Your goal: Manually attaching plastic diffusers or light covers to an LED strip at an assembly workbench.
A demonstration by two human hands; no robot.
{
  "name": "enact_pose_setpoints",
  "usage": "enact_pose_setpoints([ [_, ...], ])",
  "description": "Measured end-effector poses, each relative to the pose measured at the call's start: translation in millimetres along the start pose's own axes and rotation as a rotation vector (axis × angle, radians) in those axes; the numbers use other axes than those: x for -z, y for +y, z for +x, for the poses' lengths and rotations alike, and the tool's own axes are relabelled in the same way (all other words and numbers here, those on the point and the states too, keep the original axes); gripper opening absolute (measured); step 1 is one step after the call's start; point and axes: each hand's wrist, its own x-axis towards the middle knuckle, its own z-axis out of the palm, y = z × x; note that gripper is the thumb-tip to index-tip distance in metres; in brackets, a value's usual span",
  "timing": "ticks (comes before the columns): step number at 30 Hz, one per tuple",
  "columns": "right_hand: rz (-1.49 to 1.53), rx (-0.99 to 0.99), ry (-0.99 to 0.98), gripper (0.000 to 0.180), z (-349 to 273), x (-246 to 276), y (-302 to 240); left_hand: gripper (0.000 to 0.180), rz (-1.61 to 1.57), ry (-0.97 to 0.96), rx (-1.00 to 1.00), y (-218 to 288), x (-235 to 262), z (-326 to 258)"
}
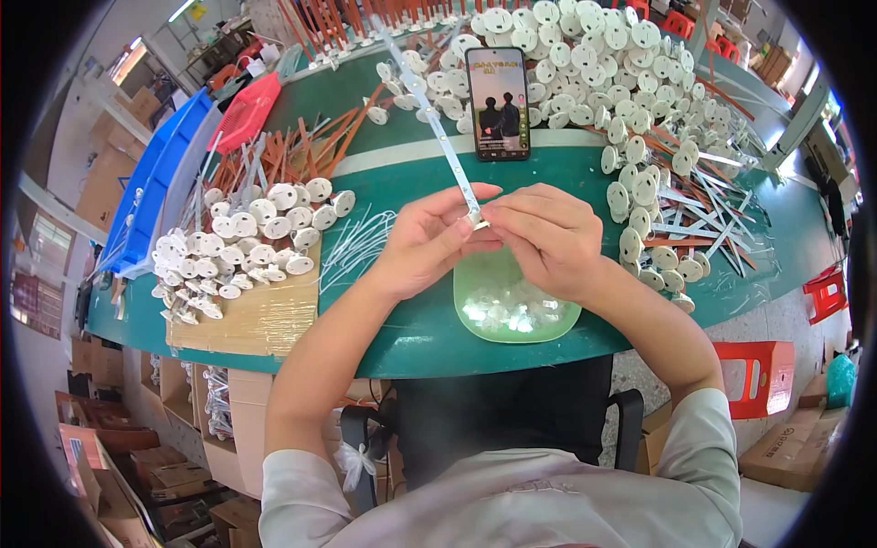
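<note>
Over the middle of the green table, both of my hands meet at the lower end of a narrow pale LED strip [440, 130], which slants up and away to the left. My left hand [427, 239] is closed around that end, its thumb and fingers near a small white piece [481, 223]. The bunched fingertips of my right hand [553, 233] touch the same spot; whatever they pinch is too small to tell. Partly beneath my right hand sits a light green tray [468, 321] of small clear plastic pieces [505, 306].
A phone [499, 110] stands upright beyond my hands. White round discs with strips are heaped at left [265, 219] and far right [594, 55]. Thin white wires [356, 251] lie left of my hands. A blue bin [155, 183] and red basket [247, 110] stand far left.
</note>
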Motion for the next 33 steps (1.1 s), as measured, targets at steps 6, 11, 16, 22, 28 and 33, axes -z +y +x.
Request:
enact_pose_setpoints([
  [6,0.021,-0.132,-0.054,0.023,28.9,-6.4,18.8,0.041,0.207,0.311,-0.119,11.1,15.7,3.9],
  [11,-0.101,-0.832,0.259,0.032,25.7,-9.7,92.4,0.034,0.302,0.469,-0.127,18.3,29.4,12.8],
  [16,-0.302,-0.952,0.178,0.046,0.2,-33.3,133.2,0.034,0.318,0.485,-0.049,15.0,29.8,9.5],
  [22,-0.203,-0.941,0.211,0.046,-17.2,-44.9,146.6,0.035,0.326,0.476,-0.073,6.1,23.4,8.6],
  [28,-0.199,-0.888,0.189,0.046,-5.7,-46.4,137.0,0.035,0.315,0.49,-0.063,5.0,22.9,10.4],
  [33,-0.057,-0.967,0.18,0.054,-4.8,-43.8,135.8,0.034,0.341,0.509,-0.134,-1.6,16.4,8.6],
])
